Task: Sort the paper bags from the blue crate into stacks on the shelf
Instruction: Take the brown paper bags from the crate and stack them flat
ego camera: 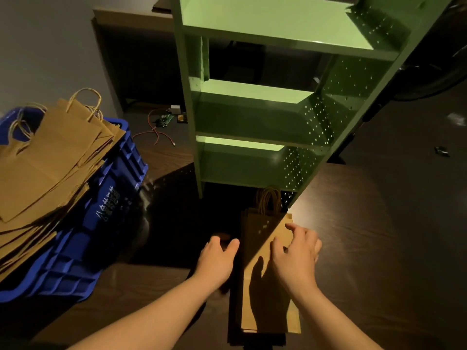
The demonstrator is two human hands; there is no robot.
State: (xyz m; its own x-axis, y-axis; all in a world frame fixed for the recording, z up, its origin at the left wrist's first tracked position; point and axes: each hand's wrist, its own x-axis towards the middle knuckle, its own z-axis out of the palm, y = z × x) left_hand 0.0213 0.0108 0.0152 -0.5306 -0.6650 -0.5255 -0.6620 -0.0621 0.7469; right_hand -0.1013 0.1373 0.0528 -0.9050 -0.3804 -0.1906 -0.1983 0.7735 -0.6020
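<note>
A blue crate (113,188) at the left holds a heap of flat brown paper bags (50,157) with twisted handles. A narrow stack of brown bags (262,238) lies on the floor at the foot of the green shelf (252,114), handles pointing under its lowest board. My right hand (295,253) hovers over or rests on the stack's right side, fingers spread and lightly bent. My left hand (217,258) is just left of the stack, fingers relaxed, holding nothing. The shelf boards in view are bare.
Red wires and a small circuit board (161,122) lie on the dark wooden floor behind the crate. A wooden desk (131,46) stands at the back left. A small dark object (442,151) lies on the floor at the right.
</note>
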